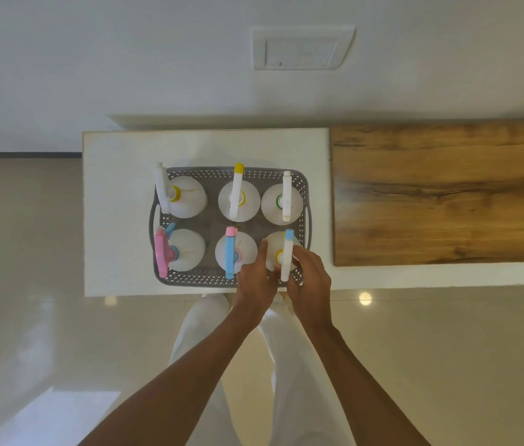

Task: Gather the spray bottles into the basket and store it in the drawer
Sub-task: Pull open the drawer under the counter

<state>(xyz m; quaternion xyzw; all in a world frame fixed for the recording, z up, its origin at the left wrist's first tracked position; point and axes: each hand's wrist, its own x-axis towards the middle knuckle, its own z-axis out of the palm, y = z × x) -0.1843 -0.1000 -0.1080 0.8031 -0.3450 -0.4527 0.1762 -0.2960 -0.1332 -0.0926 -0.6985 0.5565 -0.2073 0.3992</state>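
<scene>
A grey perforated basket point(209, 173) stands on a white cabinet top point(119, 201). Several white spray bottles stand upright in it in two rows. The near right bottle point(278, 244) has a white trigger head with a blue nozzle. My left hand point(255, 278) touches its left side and my right hand point(310, 278) wraps its right side. To its left are a bottle with a blue and pink head point(231, 252) and one with a pink head point(161, 252).
A wooden countertop point(447, 194) adjoins the white top on the right. A white switch plate point(300, 48) is on the wall behind. Glossy tiled floor point(28, 284) lies left and below, with my white trousers point(209, 320) at the cabinet's front edge.
</scene>
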